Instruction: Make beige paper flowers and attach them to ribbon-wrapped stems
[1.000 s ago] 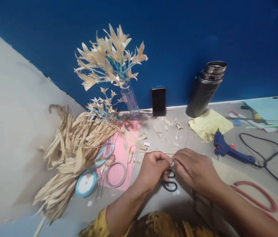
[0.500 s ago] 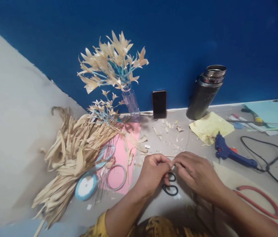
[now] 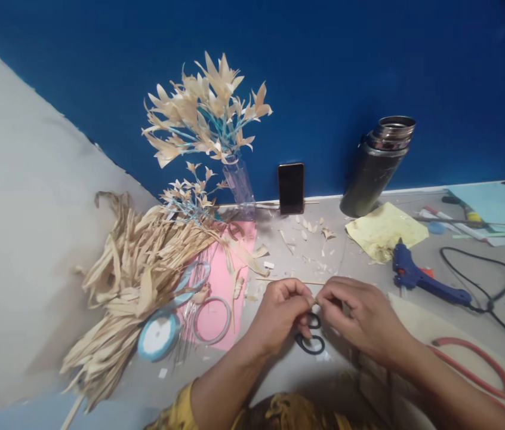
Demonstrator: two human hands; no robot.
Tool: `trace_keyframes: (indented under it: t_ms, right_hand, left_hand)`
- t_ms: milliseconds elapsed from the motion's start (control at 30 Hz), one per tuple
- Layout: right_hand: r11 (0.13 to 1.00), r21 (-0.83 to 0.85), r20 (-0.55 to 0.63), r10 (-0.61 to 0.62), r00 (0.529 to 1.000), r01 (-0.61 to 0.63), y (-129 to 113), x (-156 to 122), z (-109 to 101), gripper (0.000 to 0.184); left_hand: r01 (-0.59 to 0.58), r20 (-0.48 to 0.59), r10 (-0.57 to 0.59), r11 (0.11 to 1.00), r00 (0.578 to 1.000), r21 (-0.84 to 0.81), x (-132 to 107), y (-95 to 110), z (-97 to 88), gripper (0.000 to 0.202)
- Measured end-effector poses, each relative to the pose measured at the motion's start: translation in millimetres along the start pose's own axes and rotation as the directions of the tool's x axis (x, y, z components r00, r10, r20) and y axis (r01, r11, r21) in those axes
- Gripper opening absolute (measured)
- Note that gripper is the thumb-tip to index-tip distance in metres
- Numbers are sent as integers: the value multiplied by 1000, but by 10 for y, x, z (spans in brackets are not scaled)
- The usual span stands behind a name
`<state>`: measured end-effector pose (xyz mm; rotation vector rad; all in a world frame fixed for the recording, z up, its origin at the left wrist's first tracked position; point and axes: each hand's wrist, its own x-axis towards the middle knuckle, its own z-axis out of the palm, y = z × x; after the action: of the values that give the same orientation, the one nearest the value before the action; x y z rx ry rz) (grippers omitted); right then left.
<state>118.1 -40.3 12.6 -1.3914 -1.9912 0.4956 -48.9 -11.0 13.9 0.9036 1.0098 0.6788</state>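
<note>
In the head view my left hand [image 3: 286, 310] and my right hand [image 3: 353, 310] meet fingertip to fingertip over the table, both pinched closed. Whatever lies between their fingers is too small to make out. Just below my left fingers, the black handles of scissors [image 3: 310, 344] show; the blades are hidden under the hands. A thin stick [image 3: 291, 281] lies right behind my hands. Small dry petal scraps [image 3: 306, 226] are scattered further back, with a single dry-husk flower [image 3: 328, 234] among them.
Left are dried corn husks [image 3: 136, 269], pink paper [image 3: 234, 322], a blue ribbon roll [image 3: 158, 336] and a tape ring [image 3: 212, 340]. Behind stand husk flowers [image 3: 216, 89] in a clear vase [image 3: 240, 185], a phone [image 3: 291, 188] and a flask [image 3: 375, 167]. A blue glue gun [image 3: 427, 280] trails its cord rightward.
My right fingers have shifted slightly and curl a little more. Both hands stay close together in nearly the same place; the whole view has moved very slightly.
</note>
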Motion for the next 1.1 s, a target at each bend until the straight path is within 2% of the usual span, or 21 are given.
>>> trace_keyframes:
  t_ms: [100,233,367,833,1100]
  right_hand:
    - [1000,24,-4,-2,1000,2,-3,2,2,19]
    - [1000,20,2,-9,1000,9,-7,4,10,20]
    - [1000,14,23,5,1000,-6,-13,6,16,20]
    - [995,54,56,86,995,-89,-26,-1,-11,18]
    - [997,11,56,78,995,-78,-24,-3,-3,18]
  left_hand:
    - [-11,7,11,1000,1000,17,-12,7,-1,14]
    - [-23,0,23,993,1000,118,-21,-4,-2,16]
    - [-49,-11,52,984,999,173,-13,-39,-3,12]
    - [-42,5,41,983,999,178,-25,-12,-16,8]
    - [-31,8,30,980,1000,198,-15,-1,-28,9]
